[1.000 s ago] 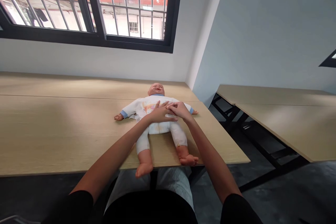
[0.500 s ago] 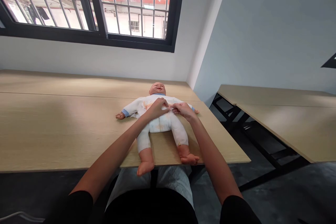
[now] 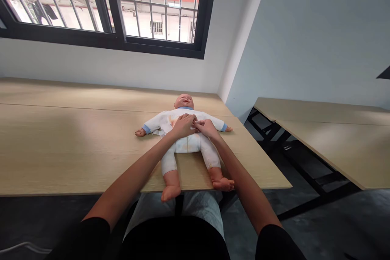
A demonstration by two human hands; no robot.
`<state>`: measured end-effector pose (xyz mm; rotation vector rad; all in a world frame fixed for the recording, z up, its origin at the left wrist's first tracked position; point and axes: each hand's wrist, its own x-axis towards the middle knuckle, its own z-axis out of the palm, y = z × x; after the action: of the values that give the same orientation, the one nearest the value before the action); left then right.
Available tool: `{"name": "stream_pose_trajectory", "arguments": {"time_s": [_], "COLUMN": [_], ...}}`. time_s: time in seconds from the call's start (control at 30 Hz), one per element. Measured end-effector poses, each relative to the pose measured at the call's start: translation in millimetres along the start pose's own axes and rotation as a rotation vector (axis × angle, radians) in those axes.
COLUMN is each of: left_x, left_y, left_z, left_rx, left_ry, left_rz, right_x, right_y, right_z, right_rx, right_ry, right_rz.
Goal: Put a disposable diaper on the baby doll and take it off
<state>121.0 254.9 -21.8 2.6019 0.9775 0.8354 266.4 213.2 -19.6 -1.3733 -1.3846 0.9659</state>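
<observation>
A baby doll (image 3: 184, 100) lies on its back on the wooden table, head toward the window wall and feet at the near edge. It wears a white top (image 3: 198, 114) with blue collar and cuffs, and a white diaper (image 3: 185, 145) with yellowish stains. Over the doll's belly, my left hand (image 3: 184, 125) is closed, its fingers curled at the front of the white cloth. My right hand (image 3: 209, 128) meets it there in a pinch. Both seem to grip the edge of the white top, though my fingers hide much of the spot.
The light wooden table (image 3: 76, 150) stretches far to the left below a barred window (image 3: 158, 8). A second table (image 3: 335, 142) with black legs stands to the right across a gap of dark floor (image 3: 304, 207).
My right hand has moved slightly left, closer to my left hand, and the two now touch or nearly touch. The doll lies as before; the view has shifted a little.
</observation>
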Motion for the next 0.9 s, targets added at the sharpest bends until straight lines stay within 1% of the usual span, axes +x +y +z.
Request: {"name": "stream_pose_trajectory", "arguments": {"time_s": [0.1, 0.23, 0.3, 0.4, 0.5, 0.7, 0.8, 0.9], "left_x": [-1, -1, 0, 1, 1, -1, -3, -2], "left_y": [-3, -8, -10, -13, -16, -18, -18, -16], "left_z": [-1.0, -3.8, -4.6, -5.1, -5.7, -6.4, -6.2, -6.4], "left_rx": [-0.051, -0.149, -0.191, -0.219, -0.227, -0.219, -0.209, -0.220], "left_ry": [0.019, 0.051, 0.054, 0.067, 0.089, 0.131, 0.140, 0.146], "left_rz": [-0.007, -0.002, 0.019, 0.032, 0.029, 0.021, 0.014, 0.002], "right_x": [-3, -7, -8, -8, -9, -6, -3, -3], "right_y": [3, 3, 3, 2, 1, 8, 10, 9], "right_z": [-2, -18, -25, -28, -26, -21, -21, -21], "right_rx": [0.003, 0.029, 0.047, 0.053, 0.057, 0.050, 0.047, 0.009], "right_ry": [0.001, -0.134, -0.171, -0.141, -0.128, -0.076, -0.053, -0.073], "right_rz": [0.001, 0.011, 0.002, -0.043, -0.081, -0.031, -0.087, -0.139]}}
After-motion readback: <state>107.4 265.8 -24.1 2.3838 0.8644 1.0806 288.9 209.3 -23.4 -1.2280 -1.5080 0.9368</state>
